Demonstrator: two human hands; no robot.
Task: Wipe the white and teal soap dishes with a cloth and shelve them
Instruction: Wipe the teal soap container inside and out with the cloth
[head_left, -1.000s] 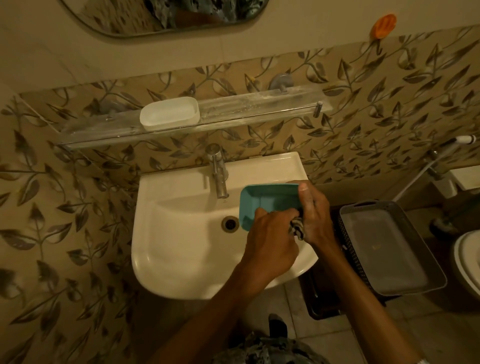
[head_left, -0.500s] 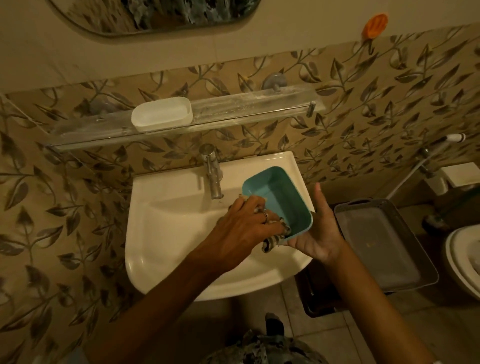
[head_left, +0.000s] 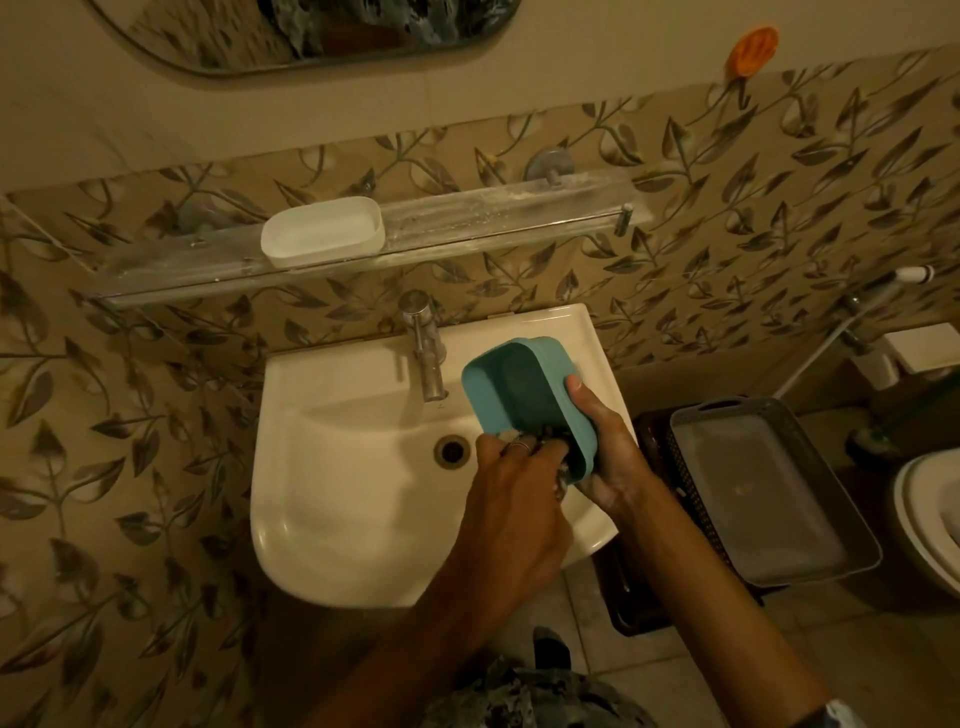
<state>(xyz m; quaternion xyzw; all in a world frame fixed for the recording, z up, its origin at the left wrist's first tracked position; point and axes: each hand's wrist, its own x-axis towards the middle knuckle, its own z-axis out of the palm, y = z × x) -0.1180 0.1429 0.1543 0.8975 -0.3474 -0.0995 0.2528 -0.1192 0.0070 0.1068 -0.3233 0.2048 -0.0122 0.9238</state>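
Now the teal soap dish is tipping steeper than before, baring its inside; the right hand is clamping its grip round it, and the left hand is pinching the cloth inside.

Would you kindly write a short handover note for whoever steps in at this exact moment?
Left hand: grips the cloth, working at the near end of the teal soap dish.
Right hand: holds the teal soap dish tilted on its side above the sink.
White soap dish: sits on the glass shelf above the tap.
Done: white one is shelved.
Left: finish wiping the teal one, then set it on the shelf, probably in the free space right of the white one.
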